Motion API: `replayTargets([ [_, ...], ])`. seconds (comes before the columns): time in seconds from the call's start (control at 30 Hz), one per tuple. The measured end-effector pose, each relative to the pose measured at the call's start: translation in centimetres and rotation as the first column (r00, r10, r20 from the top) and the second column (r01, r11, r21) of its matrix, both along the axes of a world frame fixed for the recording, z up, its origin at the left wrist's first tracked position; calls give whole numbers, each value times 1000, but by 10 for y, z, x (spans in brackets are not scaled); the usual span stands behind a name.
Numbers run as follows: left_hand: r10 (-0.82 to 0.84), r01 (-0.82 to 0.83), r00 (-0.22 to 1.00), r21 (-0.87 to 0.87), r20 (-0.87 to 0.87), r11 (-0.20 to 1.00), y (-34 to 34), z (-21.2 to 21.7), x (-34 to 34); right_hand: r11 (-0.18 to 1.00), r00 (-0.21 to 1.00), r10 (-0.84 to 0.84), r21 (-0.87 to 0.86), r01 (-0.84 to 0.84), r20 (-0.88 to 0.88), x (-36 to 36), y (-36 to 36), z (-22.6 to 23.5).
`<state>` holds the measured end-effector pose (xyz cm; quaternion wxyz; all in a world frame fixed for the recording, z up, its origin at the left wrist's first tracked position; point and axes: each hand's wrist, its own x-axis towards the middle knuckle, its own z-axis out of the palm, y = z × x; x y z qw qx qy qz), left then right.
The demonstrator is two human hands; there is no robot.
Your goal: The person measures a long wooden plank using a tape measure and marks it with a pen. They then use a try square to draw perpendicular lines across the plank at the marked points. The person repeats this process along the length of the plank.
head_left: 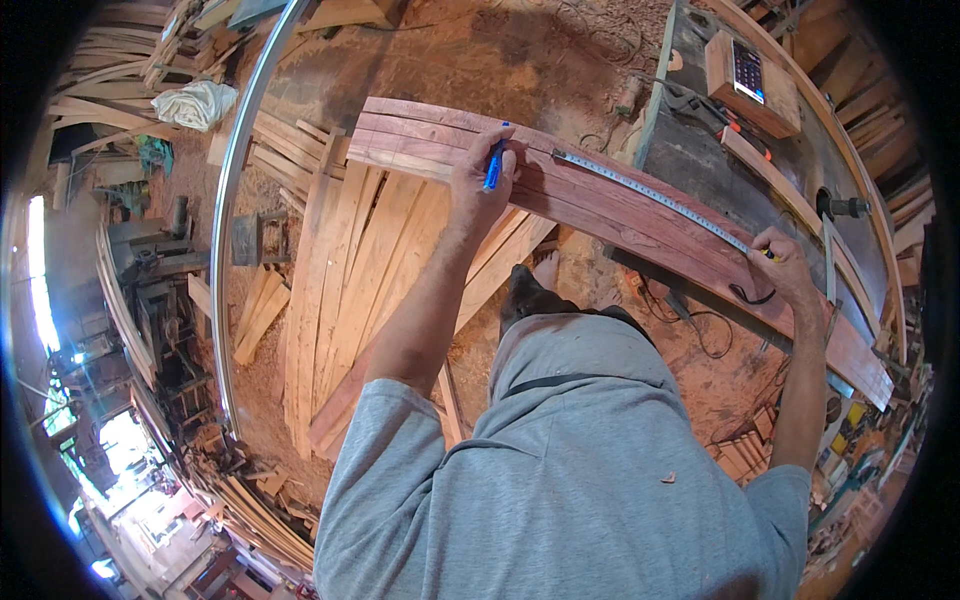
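A long reddish wooden board (580, 203) stretches across in front of me, tilting down to the right. My left hand (476, 192) rests on its left part, closed around a blue pen (495, 168). Over the right part of the board, my right hand (792, 272) grips a tape measure (768, 254), its case mostly hidden by the fingers. From it the pulled-out blade (655, 199) lies along the board, and its hooked end stops a little right of my left hand. A dark strap loop (750, 295) hangs below the right hand.
Pale planks (345, 270) are stacked under the board's left part. A dark machine table (690, 140) stands at the far right, bearing a wooden block (785, 112) with a phone (748, 76) on it. A metal post (228, 200) rises at left. Sawdust and cables cover the floor.
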<state>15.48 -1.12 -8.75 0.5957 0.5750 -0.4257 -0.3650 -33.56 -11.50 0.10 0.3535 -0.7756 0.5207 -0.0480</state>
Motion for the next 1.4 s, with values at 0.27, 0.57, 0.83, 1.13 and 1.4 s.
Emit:
replayTargets([
  [0.27, 44, -44, 999, -22, 31, 999, -3, 5, 3, 999, 1000, 26, -38, -25, 14, 2, 1, 1],
  [0.57, 50, -50, 999, -13, -15, 999, -5, 5, 5, 998, 999, 42, -49, -40, 30, -1, -3, -7],
  [0.83, 97, 92, 624, -196, 775, 976, 15, 23, -5, 994, 1000, 17, -107, -16, 8, 64, 9, -1],
  [1.13, -69, 142, 417, 10, 906, 990, 21, 17, -3, 991, 998, 54, -120, -56, -23, 94, 6, 3],
  [1.4, -72, 151, 440, 5, 895, 989, 20, 10, 3, 993, 995, 78, -90, -73, 58, 91, 1, -4],
])
